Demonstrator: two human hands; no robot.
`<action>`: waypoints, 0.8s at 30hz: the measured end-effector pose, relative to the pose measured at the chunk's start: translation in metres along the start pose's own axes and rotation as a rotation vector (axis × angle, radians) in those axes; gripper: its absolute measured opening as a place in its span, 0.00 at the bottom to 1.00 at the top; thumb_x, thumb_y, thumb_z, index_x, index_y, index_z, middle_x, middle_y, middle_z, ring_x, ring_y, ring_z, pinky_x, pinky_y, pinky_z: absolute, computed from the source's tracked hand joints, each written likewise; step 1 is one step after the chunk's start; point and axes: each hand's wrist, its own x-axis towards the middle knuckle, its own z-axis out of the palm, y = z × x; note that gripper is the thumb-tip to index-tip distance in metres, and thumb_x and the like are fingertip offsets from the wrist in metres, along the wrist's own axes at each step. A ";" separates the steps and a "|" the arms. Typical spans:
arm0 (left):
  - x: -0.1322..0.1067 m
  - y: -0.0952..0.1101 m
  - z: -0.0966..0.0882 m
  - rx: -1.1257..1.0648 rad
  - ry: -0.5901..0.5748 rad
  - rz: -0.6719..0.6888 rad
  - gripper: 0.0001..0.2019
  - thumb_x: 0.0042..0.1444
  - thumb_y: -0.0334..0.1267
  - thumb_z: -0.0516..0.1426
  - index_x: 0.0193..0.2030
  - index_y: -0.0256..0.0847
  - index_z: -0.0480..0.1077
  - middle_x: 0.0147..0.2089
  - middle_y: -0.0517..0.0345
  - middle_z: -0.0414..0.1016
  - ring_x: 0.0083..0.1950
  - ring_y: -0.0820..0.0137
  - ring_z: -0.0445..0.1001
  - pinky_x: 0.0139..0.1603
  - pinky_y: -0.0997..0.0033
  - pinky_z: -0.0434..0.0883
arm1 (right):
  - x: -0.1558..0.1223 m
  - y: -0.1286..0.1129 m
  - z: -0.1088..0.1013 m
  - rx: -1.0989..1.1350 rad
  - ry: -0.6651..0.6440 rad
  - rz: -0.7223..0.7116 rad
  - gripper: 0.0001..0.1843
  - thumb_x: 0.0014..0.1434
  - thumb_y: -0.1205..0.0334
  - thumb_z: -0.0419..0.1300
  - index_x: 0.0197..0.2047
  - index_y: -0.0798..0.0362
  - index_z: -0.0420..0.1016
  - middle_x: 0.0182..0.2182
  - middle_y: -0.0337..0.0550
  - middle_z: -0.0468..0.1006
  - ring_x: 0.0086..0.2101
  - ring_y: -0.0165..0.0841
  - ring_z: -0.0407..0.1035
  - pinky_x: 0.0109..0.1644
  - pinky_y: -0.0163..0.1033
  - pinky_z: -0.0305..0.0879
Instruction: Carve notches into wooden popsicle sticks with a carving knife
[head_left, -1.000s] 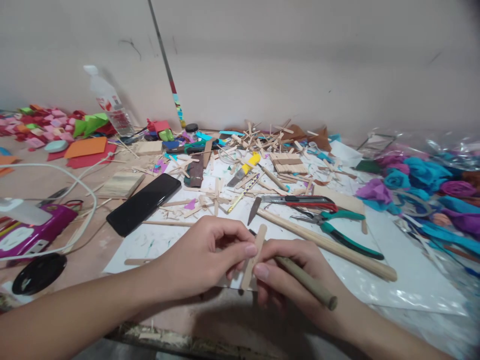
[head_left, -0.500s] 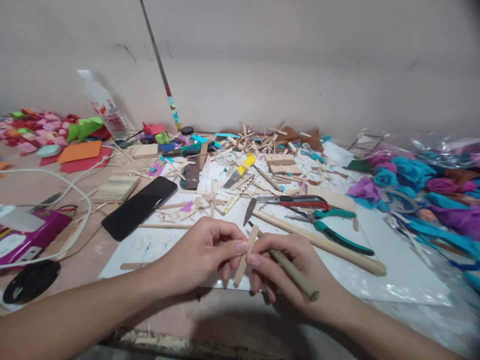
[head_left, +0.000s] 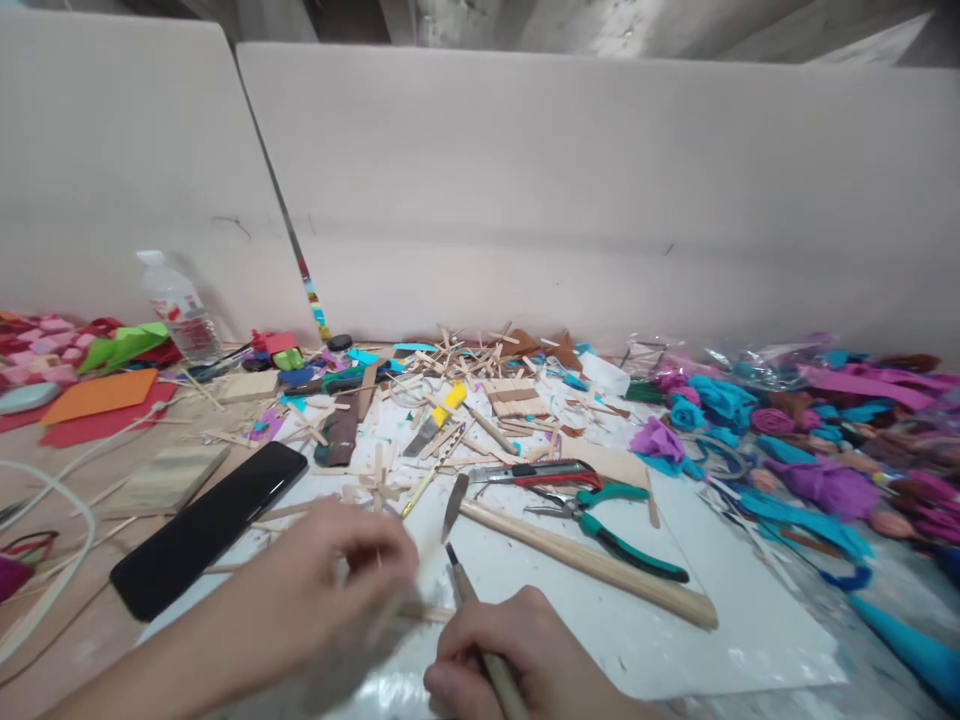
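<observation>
My left hand [head_left: 322,580], smeared by motion, is over the white paper with its fingers curled. A pale blurred strip at its fingertips looks like the craft stick [head_left: 429,535]. My right hand [head_left: 502,650] is closed around the wooden handle of a slim carving tool [head_left: 466,585], whose dark metal tip points up and away. Just beyond that tip lies a hammer [head_left: 592,560] with a long wooden handle. Another flat wooden strip [head_left: 425,612] lies on the paper between my hands.
Green-handled pliers [head_left: 637,545] and a red utility knife [head_left: 540,472] lie past the hammer. A black phone [head_left: 214,525] is on the left, with a water bottle [head_left: 180,310] behind. Wood sticks [head_left: 480,355] pile near the wall; coloured crepe paper [head_left: 817,490] fills the right.
The view has tilted up and shifted right. My hands have drawn apart: the left has moved away with the craft stick, and the right has turned its tool tip forward.
</observation>
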 end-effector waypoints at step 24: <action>0.007 -0.037 0.020 0.662 0.145 0.389 0.23 0.79 0.37 0.48 0.33 0.44 0.76 0.30 0.58 0.83 0.30 0.66 0.79 0.36 0.67 0.61 | 0.093 0.057 -0.187 -0.648 0.365 0.303 0.23 0.77 0.51 0.70 0.68 0.51 0.79 0.65 0.52 0.81 0.57 0.45 0.81 0.60 0.57 0.83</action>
